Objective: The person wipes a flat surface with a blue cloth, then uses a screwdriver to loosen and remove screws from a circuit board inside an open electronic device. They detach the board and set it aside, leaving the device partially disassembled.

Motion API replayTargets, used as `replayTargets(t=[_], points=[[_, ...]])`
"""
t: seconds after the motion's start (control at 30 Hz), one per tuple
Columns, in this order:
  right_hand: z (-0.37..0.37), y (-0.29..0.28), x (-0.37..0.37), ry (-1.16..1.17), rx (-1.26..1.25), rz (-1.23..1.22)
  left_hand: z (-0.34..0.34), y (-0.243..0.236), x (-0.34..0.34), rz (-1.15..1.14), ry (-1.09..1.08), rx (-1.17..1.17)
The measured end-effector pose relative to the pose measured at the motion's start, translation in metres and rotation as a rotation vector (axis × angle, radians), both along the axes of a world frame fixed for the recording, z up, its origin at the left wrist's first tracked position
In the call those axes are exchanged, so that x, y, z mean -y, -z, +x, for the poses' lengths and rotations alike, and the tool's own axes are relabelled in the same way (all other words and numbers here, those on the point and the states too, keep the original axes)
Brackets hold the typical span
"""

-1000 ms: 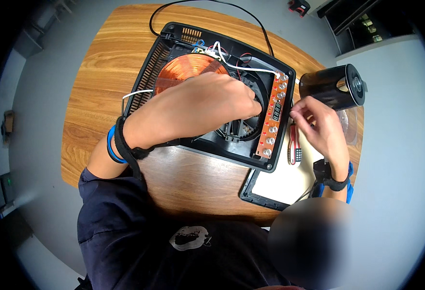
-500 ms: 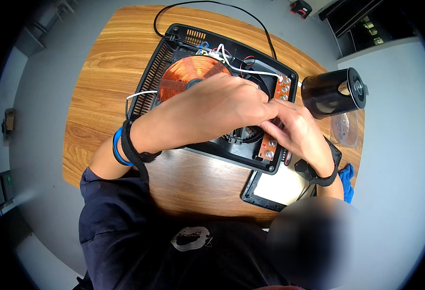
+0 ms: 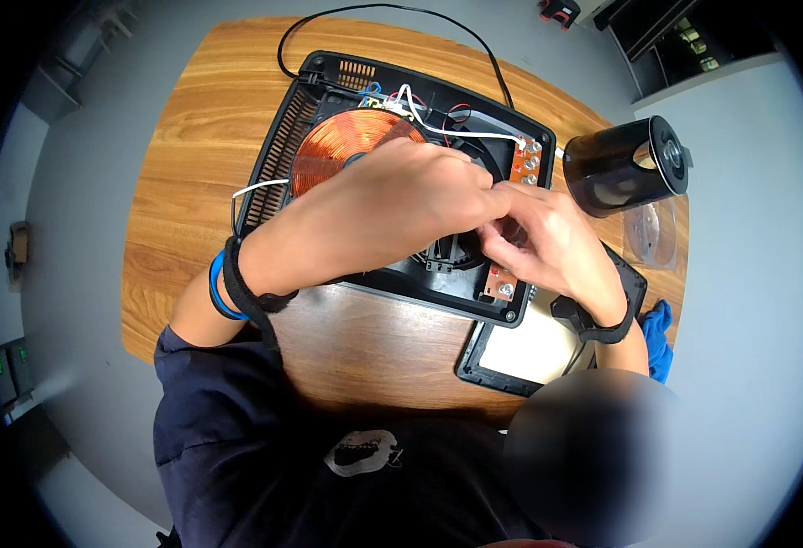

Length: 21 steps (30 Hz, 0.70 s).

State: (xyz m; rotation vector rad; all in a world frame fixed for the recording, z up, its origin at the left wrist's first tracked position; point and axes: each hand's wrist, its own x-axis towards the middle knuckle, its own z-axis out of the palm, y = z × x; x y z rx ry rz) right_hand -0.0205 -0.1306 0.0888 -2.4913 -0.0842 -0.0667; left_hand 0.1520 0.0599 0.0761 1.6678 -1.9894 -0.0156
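An induction cooker base [image 3: 269,173], black with slotted vents, lies opened on the table. Inside it are a round copper coil [image 3: 339,139], a white cable [image 3: 456,133] and a narrow orange-brown circuit board [image 3: 498,285] along the right side. My left hand [image 3: 447,187] reaches across the coil with its fingers curled, their tips hidden from view. Against it, over the middle of the board, my right hand [image 3: 547,233] is closed with thumb and fingers bent together. Whatever the fingertips of both hands grip is too covered to make out.
A black cylindrical container [image 3: 616,169] lies on its side at the right, above a clear plastic piece [image 3: 650,236]. Under my right forearm is a black-framed panel [image 3: 520,352] with a pale face. A blue cloth [image 3: 659,333] rests at the table's right edge; a black cord [image 3: 401,7] loops behind the base.
The whole view has shifted slightly. My hands remain together over the circuit board, with the right fingers a little differently bent. The cooker base stays in place.
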Motion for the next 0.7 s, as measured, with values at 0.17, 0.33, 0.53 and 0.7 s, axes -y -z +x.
replayTargets(t=[0.17,0.33,0.53,0.7], points=[[-0.005,-0.005,0.011,0.038,-0.065,-0.095,0.006,-0.003,-0.009,0.176,-0.003,0.053],[-0.024,-0.003,0.035,0.136,-0.103,-0.128,0.004,0.003,-0.018,0.357,0.029,0.118],[-0.059,-0.002,0.069,0.247,-0.104,-0.149,-0.006,0.0,-0.027,0.408,0.035,0.117],[-0.088,-0.011,0.089,0.483,-0.111,-0.173,-0.009,0.005,-0.031,0.423,0.01,0.138]])
